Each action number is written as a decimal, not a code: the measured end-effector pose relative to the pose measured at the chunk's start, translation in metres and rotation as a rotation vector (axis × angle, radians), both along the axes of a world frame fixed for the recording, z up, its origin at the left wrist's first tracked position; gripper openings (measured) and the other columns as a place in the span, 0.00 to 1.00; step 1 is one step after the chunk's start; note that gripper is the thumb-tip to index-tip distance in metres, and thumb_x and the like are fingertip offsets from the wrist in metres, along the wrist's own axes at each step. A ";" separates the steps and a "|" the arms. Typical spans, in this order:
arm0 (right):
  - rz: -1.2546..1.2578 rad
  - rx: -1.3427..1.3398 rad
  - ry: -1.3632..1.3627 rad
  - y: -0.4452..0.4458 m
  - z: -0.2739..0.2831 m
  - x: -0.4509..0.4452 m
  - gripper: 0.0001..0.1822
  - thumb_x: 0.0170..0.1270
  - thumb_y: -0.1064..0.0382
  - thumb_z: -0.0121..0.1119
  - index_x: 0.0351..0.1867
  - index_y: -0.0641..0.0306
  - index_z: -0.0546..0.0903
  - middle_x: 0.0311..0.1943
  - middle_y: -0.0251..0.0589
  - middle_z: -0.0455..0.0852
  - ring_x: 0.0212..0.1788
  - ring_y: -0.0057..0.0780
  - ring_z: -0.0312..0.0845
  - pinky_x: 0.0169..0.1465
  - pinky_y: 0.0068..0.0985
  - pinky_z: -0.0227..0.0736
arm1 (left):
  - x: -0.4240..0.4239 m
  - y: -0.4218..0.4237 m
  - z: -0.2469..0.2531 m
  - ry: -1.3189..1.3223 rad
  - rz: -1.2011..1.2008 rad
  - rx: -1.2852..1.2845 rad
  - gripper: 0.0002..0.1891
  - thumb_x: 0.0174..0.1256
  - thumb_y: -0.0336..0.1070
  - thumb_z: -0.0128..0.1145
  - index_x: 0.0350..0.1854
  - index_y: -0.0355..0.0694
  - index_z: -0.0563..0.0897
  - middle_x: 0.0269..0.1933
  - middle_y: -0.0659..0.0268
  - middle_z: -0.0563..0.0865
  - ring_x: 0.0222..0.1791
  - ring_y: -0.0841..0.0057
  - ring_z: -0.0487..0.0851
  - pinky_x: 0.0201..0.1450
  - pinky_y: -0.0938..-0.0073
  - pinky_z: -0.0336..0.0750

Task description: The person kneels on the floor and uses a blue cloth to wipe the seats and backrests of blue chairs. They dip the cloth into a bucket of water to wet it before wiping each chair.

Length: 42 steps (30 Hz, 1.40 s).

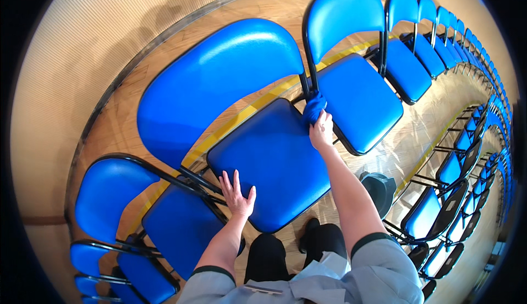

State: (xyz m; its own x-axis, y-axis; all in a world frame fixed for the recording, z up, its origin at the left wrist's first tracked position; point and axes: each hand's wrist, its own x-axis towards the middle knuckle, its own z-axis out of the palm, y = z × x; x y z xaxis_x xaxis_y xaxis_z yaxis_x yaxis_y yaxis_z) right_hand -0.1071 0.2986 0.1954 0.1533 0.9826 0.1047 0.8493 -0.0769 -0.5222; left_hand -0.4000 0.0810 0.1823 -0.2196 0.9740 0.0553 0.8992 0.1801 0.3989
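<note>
Directly before me stands a folding chair with a blue padded seat [271, 160] and a blue backrest [218, 85] on a black metal frame. My right hand [321, 130] grips a bunched blue cloth [315, 107] at the right rear side of that seat, close to the frame. Spread on the seat's left edge, my left hand [237, 197] has its fingers apart and holds nothing. To the right, a second blue chair seat [356, 102] sits close beside the cloth. Another blue chair seat [185, 221] adjoins on the left.
A dark bucket [378, 192] stands on the wooden floor [387, 139] right of my legs. More blue folding chairs [403, 65] continue the row, with further rows [428, 213] at right. Behind the backrests runs a ribbed beige wall [82, 69]. Yellow tape [247, 110] marks the floor under the row.
</note>
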 end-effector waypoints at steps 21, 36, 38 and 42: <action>0.604 0.467 -0.097 0.093 0.324 -0.138 0.37 0.56 0.39 0.70 0.61 0.62 0.81 0.66 0.51 0.76 0.74 0.52 0.61 0.74 0.48 0.57 | -0.096 0.214 0.337 -0.143 0.433 0.176 0.21 0.75 0.49 0.46 0.56 0.44 0.86 0.54 0.53 0.88 0.57 0.50 0.82 0.61 0.51 0.74; 1.603 -0.940 -0.010 0.165 0.332 -0.318 0.39 0.45 0.34 0.78 0.49 0.65 0.88 0.46 0.54 0.91 0.49 0.46 0.87 0.52 0.35 0.79 | -0.096 0.204 0.298 -0.139 0.423 0.434 0.25 0.79 0.39 0.33 0.63 0.38 0.82 0.52 0.51 0.89 0.49 0.53 0.87 0.55 0.61 0.79; 1.602 -0.933 -0.030 0.169 0.344 -0.304 0.38 0.47 0.35 0.78 0.51 0.63 0.87 0.47 0.52 0.91 0.49 0.44 0.87 0.52 0.34 0.79 | -0.094 0.201 0.296 -0.065 0.427 0.404 0.22 0.77 0.38 0.37 0.55 0.38 0.86 0.48 0.50 0.90 0.46 0.52 0.88 0.52 0.61 0.80; 1.509 -0.969 0.037 0.205 0.358 -0.232 0.39 0.50 0.41 0.77 0.62 0.60 0.82 0.53 0.50 0.89 0.54 0.42 0.85 0.58 0.35 0.78 | -0.084 0.211 0.303 -0.137 0.467 0.469 0.17 0.70 0.36 0.47 0.41 0.38 0.90 0.41 0.51 0.90 0.42 0.53 0.88 0.47 0.61 0.81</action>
